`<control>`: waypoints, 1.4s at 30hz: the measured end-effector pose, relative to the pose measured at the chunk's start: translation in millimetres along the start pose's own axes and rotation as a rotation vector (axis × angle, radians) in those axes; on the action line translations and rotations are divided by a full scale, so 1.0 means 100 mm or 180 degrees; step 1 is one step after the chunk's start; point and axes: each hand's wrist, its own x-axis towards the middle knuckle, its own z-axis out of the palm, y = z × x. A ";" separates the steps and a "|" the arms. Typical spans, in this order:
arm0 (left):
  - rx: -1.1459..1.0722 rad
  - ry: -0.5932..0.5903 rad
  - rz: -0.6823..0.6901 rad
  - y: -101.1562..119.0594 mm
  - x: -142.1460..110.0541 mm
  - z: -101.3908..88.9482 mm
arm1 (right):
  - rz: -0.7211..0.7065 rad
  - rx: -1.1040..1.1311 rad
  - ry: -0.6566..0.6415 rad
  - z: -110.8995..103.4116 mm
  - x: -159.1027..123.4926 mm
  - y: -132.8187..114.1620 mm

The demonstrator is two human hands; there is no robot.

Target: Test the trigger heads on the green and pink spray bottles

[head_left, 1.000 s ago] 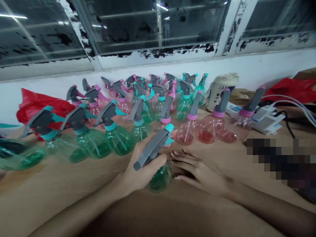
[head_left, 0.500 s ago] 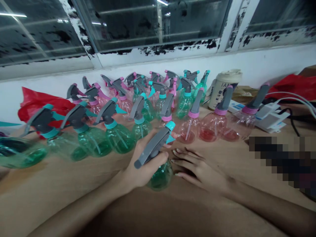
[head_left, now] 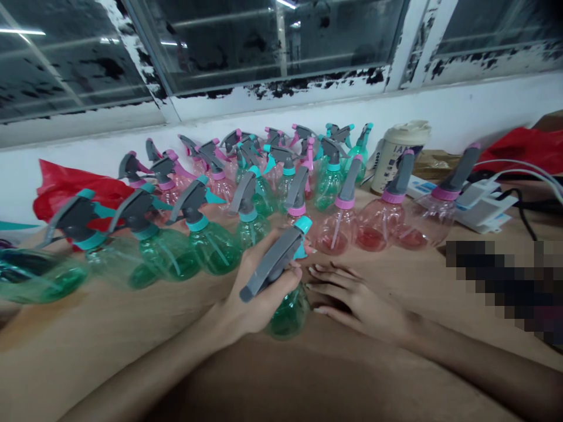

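Note:
My left hand (head_left: 257,293) is wrapped round the neck of a green spray bottle (head_left: 285,319) with a grey trigger head and turquoise nozzle. The bottle stands on the wooden table (head_left: 176,334), its nozzle pointing up and to the right. Part of its neck is hidden behind my fingers. My right hand (head_left: 356,299) lies palm down just right of that bottle, fingers spread and holding nothing. Ahead of my hands is a row of spray bottles: green ones (head_left: 215,249) to the left, pink ones (head_left: 336,228) to the right.
Several more pink and green spray bottles (head_left: 329,181) crowd behind the front row. A lidded coffee cup (head_left: 398,155), a white power strip (head_left: 486,205) with cables and red plastic (head_left: 519,153) stand at the back right. Another red plastic bag (head_left: 74,187) lies at left, below the windows.
Almost nothing differs. The view has shifted very slightly; my left hand keeps its hold on the green spray bottle and my right hand stays flat on the table.

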 end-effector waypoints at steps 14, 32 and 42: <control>0.0232 0.0183 0.0176 0.00 -0.04 0.00 | -0.0031 -0.0089 0.0028 0.02 -0.01 0.02; 0.0355 0.0366 0.0198 -0.02 -0.05 0.04 | -0.0055 -0.0217 -0.0050 0.03 -0.02 0.05; 0.0227 0.0361 0.0245 0.04 -0.03 0.03 | -0.0029 -0.0242 -0.0067 0.02 -0.01 0.04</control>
